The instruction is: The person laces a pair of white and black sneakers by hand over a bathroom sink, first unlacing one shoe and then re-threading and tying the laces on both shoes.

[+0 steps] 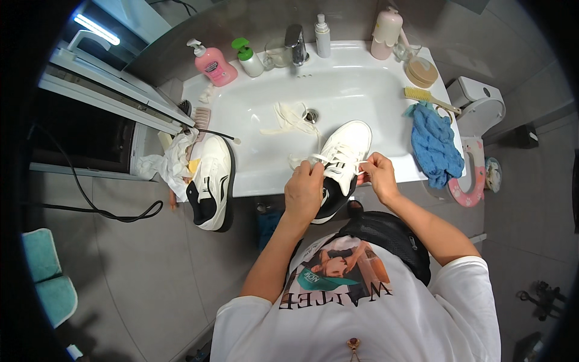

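Observation:
A white sneaker (356, 137) with black trim rests over the sink's front edge, toe pointing into the basin. My left hand (304, 188) is at its left side, fingers pinched on the white shoelace (322, 158). On the other side my right hand (379, 175) pinches the lace near the eyelets. The lace runs across the tongue between both hands. A matching sneaker (212, 175) without a visible lace lies at the sink's left front corner. Loose white laces (288, 116) lie in the basin beside the drain (310, 116).
The white sink (244, 123) carries a pink pump bottle (215, 65), a green-topped bottle (248, 58) and the faucet (296, 43) along its back. A yellow brush (429, 98) and blue cloth (435, 145) lie at right. Crumpled white cloth (175, 160) sits at left, by a toothbrush-like stick (220, 134).

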A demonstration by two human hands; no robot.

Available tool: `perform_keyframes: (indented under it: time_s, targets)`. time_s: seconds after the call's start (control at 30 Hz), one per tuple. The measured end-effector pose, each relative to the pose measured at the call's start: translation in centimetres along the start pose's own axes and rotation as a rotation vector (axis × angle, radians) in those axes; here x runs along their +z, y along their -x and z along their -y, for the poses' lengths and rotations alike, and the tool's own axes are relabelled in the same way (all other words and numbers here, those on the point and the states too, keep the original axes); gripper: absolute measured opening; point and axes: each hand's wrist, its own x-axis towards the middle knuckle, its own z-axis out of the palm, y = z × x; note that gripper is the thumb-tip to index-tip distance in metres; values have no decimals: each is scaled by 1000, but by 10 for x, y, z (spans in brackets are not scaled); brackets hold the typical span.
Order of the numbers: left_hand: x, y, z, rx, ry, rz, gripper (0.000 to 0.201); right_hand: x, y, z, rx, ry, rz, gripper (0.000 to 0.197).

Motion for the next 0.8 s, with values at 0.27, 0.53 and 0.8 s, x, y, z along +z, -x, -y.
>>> perform_keyframes:
  time_s: [0.27,0.53,0.8]
  targets:
    - [-6,11,-1,46,32,8,18,12,13,49,-380,813,330,9]
    - [-3,11,-4,-40,19,44,23,13,16,42,-922,1358,366,14]
    - [2,12,-5,-16,-58,-21,10,-30,6,14,-802,1080,84,13]
